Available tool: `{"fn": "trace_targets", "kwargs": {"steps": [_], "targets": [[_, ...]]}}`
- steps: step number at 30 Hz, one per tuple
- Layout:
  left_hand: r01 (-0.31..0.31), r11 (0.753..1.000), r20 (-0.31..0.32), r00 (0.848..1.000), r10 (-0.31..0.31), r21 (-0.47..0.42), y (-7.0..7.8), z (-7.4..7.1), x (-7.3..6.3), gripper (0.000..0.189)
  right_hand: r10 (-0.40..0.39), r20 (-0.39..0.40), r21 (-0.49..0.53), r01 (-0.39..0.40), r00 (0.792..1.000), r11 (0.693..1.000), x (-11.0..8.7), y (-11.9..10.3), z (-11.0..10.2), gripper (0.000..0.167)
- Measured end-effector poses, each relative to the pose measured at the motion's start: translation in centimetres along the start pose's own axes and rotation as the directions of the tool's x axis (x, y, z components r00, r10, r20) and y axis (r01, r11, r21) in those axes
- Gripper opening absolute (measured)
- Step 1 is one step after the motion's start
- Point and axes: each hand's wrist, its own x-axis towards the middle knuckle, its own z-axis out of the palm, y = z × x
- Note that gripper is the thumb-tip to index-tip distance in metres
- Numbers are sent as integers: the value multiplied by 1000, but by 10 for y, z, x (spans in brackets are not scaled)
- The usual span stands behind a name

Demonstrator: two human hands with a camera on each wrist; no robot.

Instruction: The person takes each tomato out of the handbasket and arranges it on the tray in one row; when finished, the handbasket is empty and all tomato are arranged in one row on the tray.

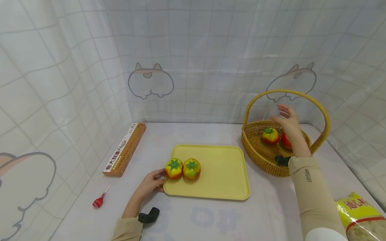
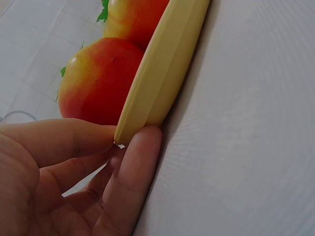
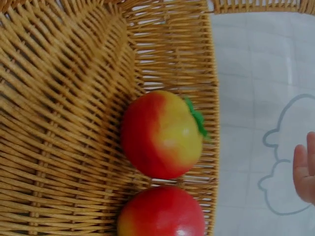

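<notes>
My left hand (image 1: 152, 182) pinches the left edge of a yellow tray (image 1: 220, 174), thumb and fingers on either side of its rim (image 2: 162, 73). On the tray's left side sit two red-and-yellow tomatoes (image 1: 173, 168) with green leaf tops, touching or nearly so. My right hand (image 1: 288, 123) hovers over a wicker basket (image 1: 256, 155), under its arched handle, holding nothing, its fingers apart and loosely bent. Two more tomatoes lie in the basket: one red-and-yellow (image 3: 162, 135), one mostly red (image 3: 165, 214). In the right wrist view only some fingers (image 3: 304, 169) show at the right edge.
A long pasta box (image 1: 125, 150) lies at the back left, with a red lollipop (image 1: 99, 201) in front of it. A yellow-and-clear food bag (image 1: 362, 216) is at the front right, beside my right sleeve. A white tiled-pattern sheet (image 1: 208, 60) stands behind the table.
</notes>
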Motion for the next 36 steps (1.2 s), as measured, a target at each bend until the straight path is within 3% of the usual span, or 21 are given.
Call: {"fn": "trace_targets", "kwargs": {"steps": [7, 18, 26, 32, 36], "targets": [[-4, 1000, 12, 1000, 4, -10, -4, -2, 3, 58, -15, 15, 4, 15, 1000, 1000, 9, 20, 2, 60], [18, 1000, -7, 1000, -18, -2, -1, 1, -3, 57, 59, 69, 14, -60, 996, 998, 16, 39, 1, 67], [3, 1000, 12, 1000, -3, -5, 19, 4, -15, 54, 121, 214, 20, -129, 969, 991, 20, 62, 4, 76], [-5, 1000, 21, 1000, 5, -5, 29, 4, -19, 54, 119, 234, 11, -125, 965, 992, 21, 64, 5, 77], [-5, 1000, 20, 1000, 5, -4, 26, 3, -15, 54, 134, 239, 2, -139, 962, 990, 21, 65, 5, 76]]}}
